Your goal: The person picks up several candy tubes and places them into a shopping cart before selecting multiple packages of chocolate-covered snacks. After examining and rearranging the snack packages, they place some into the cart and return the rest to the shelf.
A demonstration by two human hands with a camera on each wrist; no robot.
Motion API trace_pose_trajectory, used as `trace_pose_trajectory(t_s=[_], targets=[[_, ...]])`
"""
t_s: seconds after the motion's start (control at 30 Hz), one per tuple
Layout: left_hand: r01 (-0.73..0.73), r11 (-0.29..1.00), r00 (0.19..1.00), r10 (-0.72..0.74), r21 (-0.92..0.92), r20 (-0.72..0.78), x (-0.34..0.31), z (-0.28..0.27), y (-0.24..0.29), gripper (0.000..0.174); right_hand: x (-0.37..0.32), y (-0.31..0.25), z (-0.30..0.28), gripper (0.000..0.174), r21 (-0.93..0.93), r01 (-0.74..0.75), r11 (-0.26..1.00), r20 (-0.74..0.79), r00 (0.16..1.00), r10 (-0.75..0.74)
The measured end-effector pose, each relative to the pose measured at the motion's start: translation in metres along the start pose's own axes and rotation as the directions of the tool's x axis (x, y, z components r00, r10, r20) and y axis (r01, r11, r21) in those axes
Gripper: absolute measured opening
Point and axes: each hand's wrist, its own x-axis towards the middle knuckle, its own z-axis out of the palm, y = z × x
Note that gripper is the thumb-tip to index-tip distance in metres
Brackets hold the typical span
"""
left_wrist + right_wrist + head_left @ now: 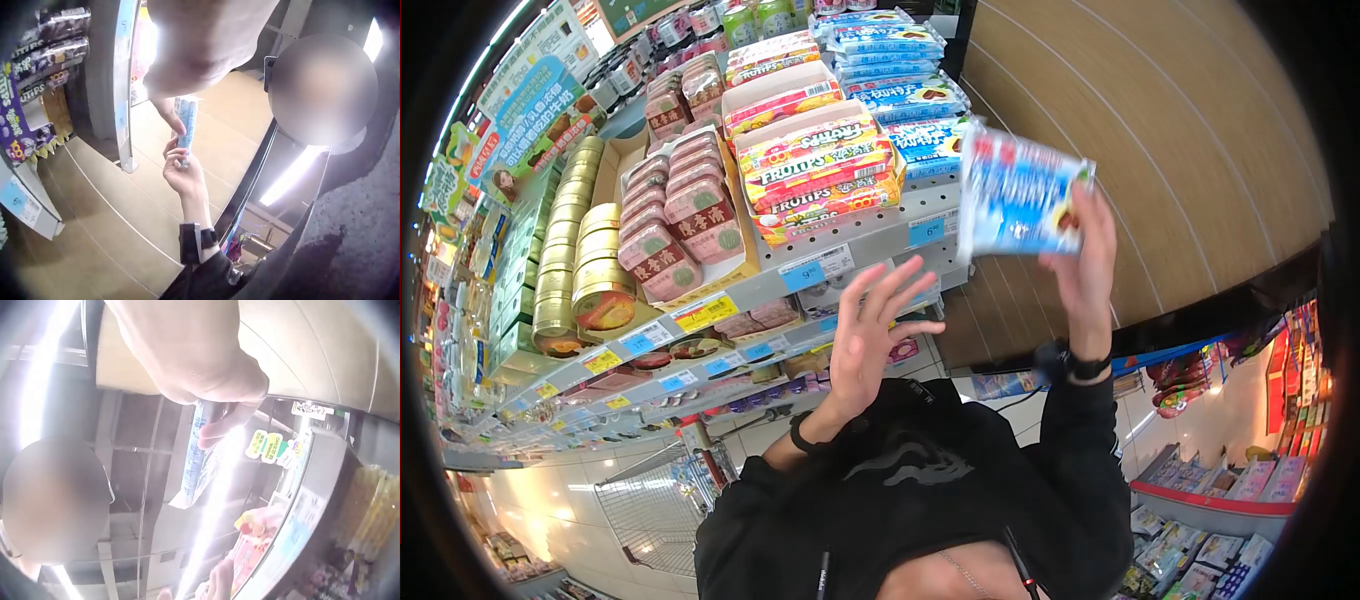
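Right grip (1088,255) pinches the blue packet (1015,200) by one edge.

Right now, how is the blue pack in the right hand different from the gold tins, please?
Colour: the blue pack is blue and white, the gold tins mostly gold. Shape: the pack is thin and four-sided; the tins are round. Place: the right hand holds the pack in the air, while the tins sit on the shelf. Both carry printing.

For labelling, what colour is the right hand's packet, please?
The packet is mainly blue and white, clearest in the head view.
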Motion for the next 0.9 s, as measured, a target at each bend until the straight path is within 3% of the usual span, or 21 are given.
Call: trace_pose_trajectory(t_s=[0.07,0.1,0.17,0.3,0.4,0.43,0.5,0.57,0.63,0.7,0.77,0.8,0.9], targets=[[0.061,0.997,0.997,-0.063,0.053,0.042,-0.007,-0.007,-0.004,0.072,0.034,-0.002,0.003,0.027,0.005,0.04,0.999,-0.12,0.992,-0.039],[0.063,0.996,0.997,-0.066,0.059,0.046,-0.012,-0.013,-0.006,0.072,0.054,0.002,-0.01,0.028,-0.042,0.043,0.998,-0.004,0.999,-0.044],[0.132,0.99,0.989,-0.129,-0.043,0.077,-0.021,-0.021,-0.007,0.068,0.08,0.006,-0.007,0.026,-0.183,0.003,0.983,0.059,0.998,0.008],[0.168,0.983,0.984,-0.171,-0.068,-0.041,-0.036,-0.033,-0.006,0.065,0.125,0.036,-0.011,0.031,-0.2,-0.091,0.976,0.193,0.973,0.13],[0.165,0.986,0.979,-0.166,-0.016,-0.119,-0.045,-0.039,-0.004,0.064,0.139,0.036,-0.008,0.043,-0.495,-0.07,0.866,0.256,0.941,0.223],[0.179,0.984,0.973,-0.177,0.001,-0.148,-0.049,-0.042,-0.006,0.063,0.143,0.044,-0.008,0.043,-0.493,-0.063,0.868,0.263,0.94,0.217],[0.18,0.984,0.972,-0.178,-0.001,-0.152,-0.054,-0.046,-0.01,0.061,0.147,0.063,-0.007,0.053,-0.549,0.223,0.806,0.338,0.941,-0.03],[0.224,0.975,0.968,-0.222,0.003,-0.12,-0.058,-0.048,-0.011,0.06,0.138,0.061,-0.012,0.063,-0.614,0.21,0.761,0.298,0.954,-0.022],[0.24,0.971,0.966,-0.237,0.018,-0.099,-0.06,-0.05,-0.012,0.058,0.122,0.044,-0.012,0.069,-0.681,0.301,0.667,0.376,0.926,-0.034],[0.255,0.966,0.964,-0.252,0.032,-0.082,-0.063,-0.052,-0.013,0.057,0.103,0.034,-0.008,0.072,-0.661,0.301,0.688,0.409,0.912,-0.006],[0.287,0.958,0.955,-0.284,0.026,-0.087,-0.065,-0.051,-0.015,0.055,0.095,0.039,-0.008,0.068,-0.591,0.47,0.656,0.508,0.848,-0.149],[0.285,0.958,0.955,-0.282,0.024,-0.086,-0.063,-0.051,-0.016,0.055,0.096,0.043,-0.006,0.066,-0.63,0.528,0.569,0.521,0.831,-0.194],[0.336,0.941,0.941,-0.333,0.045,-0.066,-0.061,-0.049,-0.02,0.054,0.094,0.043,0.004,0.066,-0.692,0.411,0.594,0.435,0.894,-0.112]])
